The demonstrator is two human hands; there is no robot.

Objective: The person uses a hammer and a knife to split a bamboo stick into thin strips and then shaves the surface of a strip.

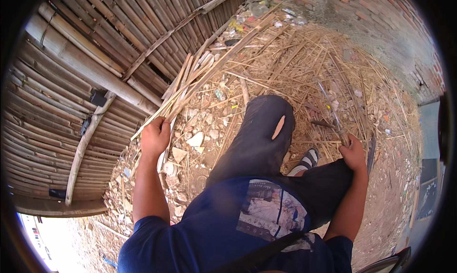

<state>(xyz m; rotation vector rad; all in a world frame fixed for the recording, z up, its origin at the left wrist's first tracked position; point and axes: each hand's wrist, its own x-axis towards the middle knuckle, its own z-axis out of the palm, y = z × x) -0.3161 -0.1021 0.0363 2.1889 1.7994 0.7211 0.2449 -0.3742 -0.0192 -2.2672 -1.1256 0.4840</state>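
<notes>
one blue shirt (204, 225), left fingers (164, 126) grasping one pale strip (209, 73), right fingers (346, 149) grasping one slender tool (335, 118)

Pale stones (195, 139) beside a bamboo wall (104, 37), brick wall (371, 23) upper right

Strips (209, 75) in left hand (155, 136): split bamboo or wood, matt
Long tool (334, 117) in right hand (353, 152): metal-looking, shiny
Trousers (252, 135) between hands: matt cloth
Stones (195, 139) near left hand: rough, matt
Pole wall (71, 56) left of left hand: bamboo, smooth, dull
Far wall (371, 23) beyond right hand: rough brick
</notes>
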